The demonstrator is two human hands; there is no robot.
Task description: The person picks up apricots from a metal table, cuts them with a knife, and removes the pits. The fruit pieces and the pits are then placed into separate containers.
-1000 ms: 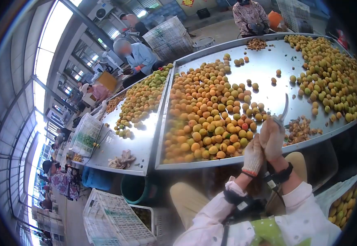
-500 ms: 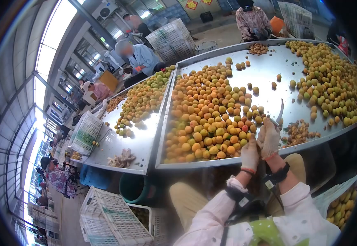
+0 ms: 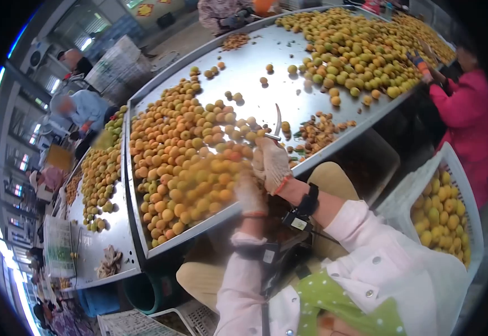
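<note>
My right hand (image 3: 272, 162), in a pale glove with an orange cuff, is shut on a curved knife (image 3: 278, 122) whose blade points up over the metal table. Close against it on the left is my gloved left hand (image 3: 249, 195), smeared by motion. Its fingers and anything in them cannot be made out. Beyond both hands spreads a heap of orange-yellow apricots (image 3: 177, 151), partly blurred near my left hand. To the right of the knife lies a pile of brownish pits and scraps (image 3: 322, 134).
The metal table (image 3: 255, 50) has a raised rim and another apricot heap (image 3: 356, 53) at its far side. A white crate of fruit (image 3: 473, 224) stands at my right, near a person in pink (image 3: 468, 109). A green bucket (image 3: 143, 294) is below left.
My view has swung right, bringing the crate and the person in pink into sight. The curved knife stays in my right hand. My left hand has become blurred beside it.
</note>
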